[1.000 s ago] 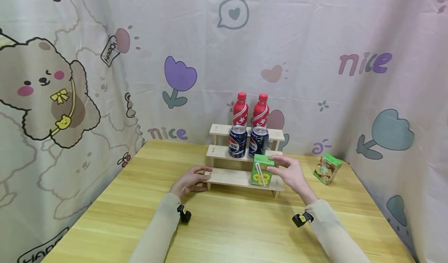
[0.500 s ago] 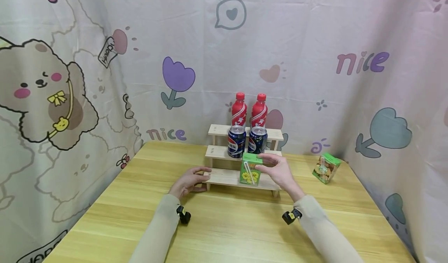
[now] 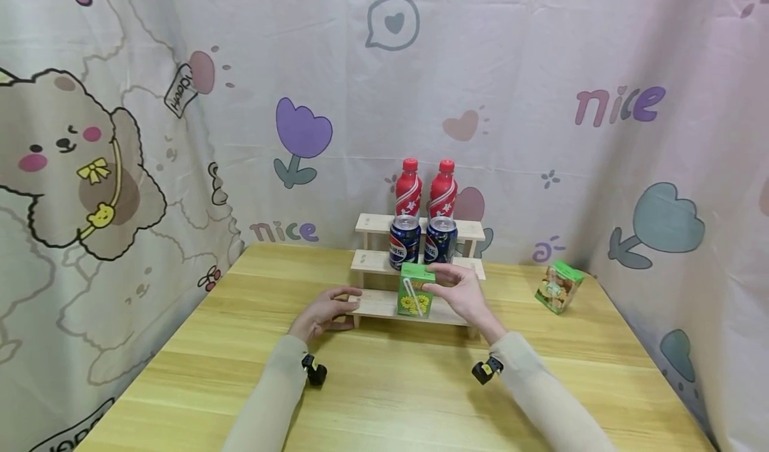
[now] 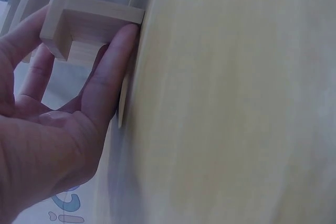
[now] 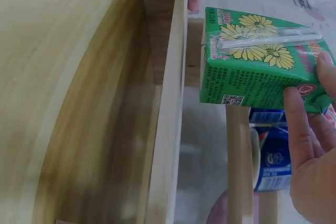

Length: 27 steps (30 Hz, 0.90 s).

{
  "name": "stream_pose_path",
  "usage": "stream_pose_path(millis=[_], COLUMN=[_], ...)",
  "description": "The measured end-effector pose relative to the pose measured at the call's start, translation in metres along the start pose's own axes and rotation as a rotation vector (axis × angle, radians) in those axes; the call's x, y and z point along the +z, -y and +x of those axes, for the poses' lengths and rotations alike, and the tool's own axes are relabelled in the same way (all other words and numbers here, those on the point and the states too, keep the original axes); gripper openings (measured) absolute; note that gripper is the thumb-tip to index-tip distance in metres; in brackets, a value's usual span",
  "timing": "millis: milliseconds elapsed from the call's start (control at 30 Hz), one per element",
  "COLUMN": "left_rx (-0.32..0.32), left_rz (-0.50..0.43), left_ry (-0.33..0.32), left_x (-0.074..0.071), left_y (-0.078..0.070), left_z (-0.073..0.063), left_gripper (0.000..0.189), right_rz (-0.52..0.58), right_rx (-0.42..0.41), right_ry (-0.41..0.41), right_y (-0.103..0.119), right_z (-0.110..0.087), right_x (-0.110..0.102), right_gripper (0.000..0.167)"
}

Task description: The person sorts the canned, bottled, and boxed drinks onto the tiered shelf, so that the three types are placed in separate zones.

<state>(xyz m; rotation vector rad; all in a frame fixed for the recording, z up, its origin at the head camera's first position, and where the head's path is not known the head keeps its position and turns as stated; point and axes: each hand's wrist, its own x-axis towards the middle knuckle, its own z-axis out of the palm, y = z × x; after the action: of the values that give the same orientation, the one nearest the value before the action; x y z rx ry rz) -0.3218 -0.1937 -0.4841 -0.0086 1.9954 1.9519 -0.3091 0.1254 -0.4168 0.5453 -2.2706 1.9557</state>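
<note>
In the head view my right hand (image 3: pixel 459 296) pinches a green drink carton (image 3: pixel 414 298) near its top, thumb and fingers on its right side. Yellow flowers and a wrapped straw mark its face. The carton (image 5: pixel 257 59) is upright at the lowest step of a wooden tiered rack (image 3: pixel 378 303); whether its base touches the board I cannot tell. At the rack's left end my left hand (image 3: pixel 324 313) grips the lowest step. In the left wrist view the fingers of the left hand (image 4: pixel 68 114) lie around the step's end and its leg.
Two dark blue cola cans (image 3: pixel 404 244) stand on the middle step, just behind the carton. Two red bottles (image 3: pixel 408 188) stand on the top step. Another drink carton (image 3: pixel 560 288) stands on the wooden table (image 3: pixel 384 392) at the right. A printed curtain (image 3: pixel 510 51) hangs behind.
My right hand has moved the green carton leftward along the lowest step, from its right end to near the middle. The left hand stays at the rack's left end.
</note>
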Motion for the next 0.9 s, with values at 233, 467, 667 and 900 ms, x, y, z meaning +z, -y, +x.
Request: stream_pose_path(millis=[233, 467, 667, 900], left_rx=[0.004, 0.003, 0.003, 0.004], left_rz=[-0.007, -0.009, 0.002, -0.005], left_ry=[-0.006, -0.009, 0.004, 0.010], left_x=[0.000, -0.001, -0.001, 0.000], left_y=[0.000, 0.001, 0.001, 0.000], left_z=[0.000, 0.001, 0.001, 0.000], left_gripper=[0.040, 0.040, 0.040, 0.039], right_rz=[0.004, -0.002, -0.023, -0.047], right_rx=[-0.006, -0.002, 0.016, 0.021], right_ry=[-0.012, -0.004, -0.009, 0.002], right_y=[-0.001, -0.002, -0.004, -0.006], right_z=[0.004, 0.008, 0.011, 0.015], right_x=[0.006, 0.012, 0.018, 0.022], right_gripper=[0.041, 0.038, 0.037, 0.038])
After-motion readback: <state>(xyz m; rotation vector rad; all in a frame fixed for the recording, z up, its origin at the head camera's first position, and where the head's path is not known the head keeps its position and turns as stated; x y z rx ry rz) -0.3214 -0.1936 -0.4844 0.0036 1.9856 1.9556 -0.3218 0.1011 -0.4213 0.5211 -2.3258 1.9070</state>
